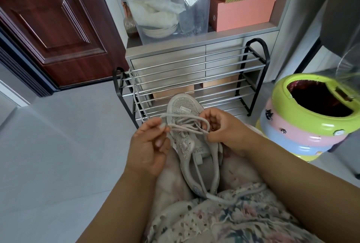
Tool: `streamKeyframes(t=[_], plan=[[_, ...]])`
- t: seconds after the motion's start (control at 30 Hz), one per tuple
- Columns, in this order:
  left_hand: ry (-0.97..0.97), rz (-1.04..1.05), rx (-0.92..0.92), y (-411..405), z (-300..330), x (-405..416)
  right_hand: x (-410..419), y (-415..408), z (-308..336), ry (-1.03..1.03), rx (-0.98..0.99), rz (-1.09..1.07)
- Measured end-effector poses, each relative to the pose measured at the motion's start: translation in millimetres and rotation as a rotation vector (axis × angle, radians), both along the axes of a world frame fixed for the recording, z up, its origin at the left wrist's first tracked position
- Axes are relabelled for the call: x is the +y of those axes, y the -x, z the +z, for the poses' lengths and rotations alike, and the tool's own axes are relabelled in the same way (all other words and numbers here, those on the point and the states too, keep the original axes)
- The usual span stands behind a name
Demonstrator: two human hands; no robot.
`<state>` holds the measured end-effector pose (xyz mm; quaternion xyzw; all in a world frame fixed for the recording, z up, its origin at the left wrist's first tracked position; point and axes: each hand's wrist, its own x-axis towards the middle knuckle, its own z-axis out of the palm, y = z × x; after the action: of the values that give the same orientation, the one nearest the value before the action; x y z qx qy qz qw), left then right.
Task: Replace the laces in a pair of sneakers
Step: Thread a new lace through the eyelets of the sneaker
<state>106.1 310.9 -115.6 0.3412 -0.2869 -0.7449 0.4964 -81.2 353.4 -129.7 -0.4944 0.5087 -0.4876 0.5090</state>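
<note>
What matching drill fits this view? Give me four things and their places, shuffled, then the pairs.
1 sneaker
2 spare lace
3 striped bin
4 orange boxes

A draped on the shoe rack
B on the cabinet shelf
C on the lap, between both hands
D on the floor, at right

Pairs: 1-C, 2-A, 3-D, 4-B

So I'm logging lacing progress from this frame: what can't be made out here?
- Head view: the sneaker's eyelets, covered by loops of lace and both hands.
- The lace tip, hidden in the left hand.
- The second sneaker: not in frame.
- The tongue label: too small to read.
</note>
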Motion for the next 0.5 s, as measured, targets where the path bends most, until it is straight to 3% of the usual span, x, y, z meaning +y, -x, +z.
streamKeyframes(t=[0.13,0.27,0.4,0.5], plan=[[0.314,-0.026,-0.628,10,-3,9,-3,2,-3,-0.024,-0.035,0.015],[0.76,-0.185,-1.108,16,-16,12,-1,3,-3,-0.019,-0.06,0.052],[0.855,-0.19,-1.152,19,-18,13,-2,2,-4,-0.022,-0.076,0.063],[0.816,0.019,-1.029,19,-14,17,-2,3,-4,-0.031,-0.081,0.066]])
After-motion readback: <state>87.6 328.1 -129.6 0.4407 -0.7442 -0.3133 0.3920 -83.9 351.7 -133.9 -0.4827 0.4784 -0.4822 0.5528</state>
